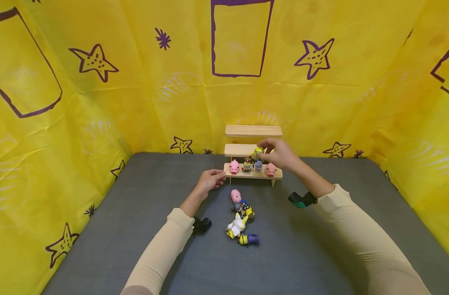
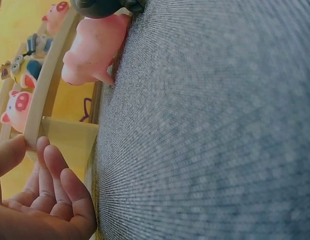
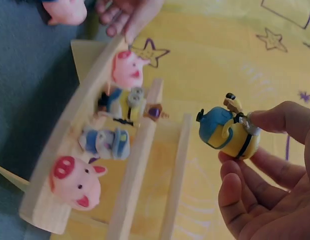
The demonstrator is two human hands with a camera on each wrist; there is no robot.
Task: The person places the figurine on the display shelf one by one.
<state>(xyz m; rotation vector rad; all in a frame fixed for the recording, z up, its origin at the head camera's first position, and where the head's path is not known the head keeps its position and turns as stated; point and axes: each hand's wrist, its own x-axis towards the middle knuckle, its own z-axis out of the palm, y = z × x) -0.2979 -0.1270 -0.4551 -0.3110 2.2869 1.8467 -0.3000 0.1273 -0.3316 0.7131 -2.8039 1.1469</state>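
My right hand (image 1: 281,155) pinches a yellow minion figure (image 3: 235,135) with blue overalls between thumb and fingers, in front of the middle step of a small three-tier wooden display stand (image 1: 253,131). With thumb and fingertips, my left hand (image 1: 211,180) grips the left end of the lowest step. Along that step stand a pink pig (image 2: 18,109) at the left, a crowned minion figure (image 3: 127,104), a blue-grey figure in a cap (image 3: 105,143) and another pink pig (image 3: 77,182) at the right.
In front of the stand, several figures lie on the grey cloth: a pink pig (image 1: 236,196), a dark grey one (image 1: 236,207), a yellow-and-black one (image 1: 248,213), a white-clad one (image 1: 237,225) and a minion in blue (image 1: 249,239). Yellow patterned fabric (image 1: 172,106) rises behind the stand.
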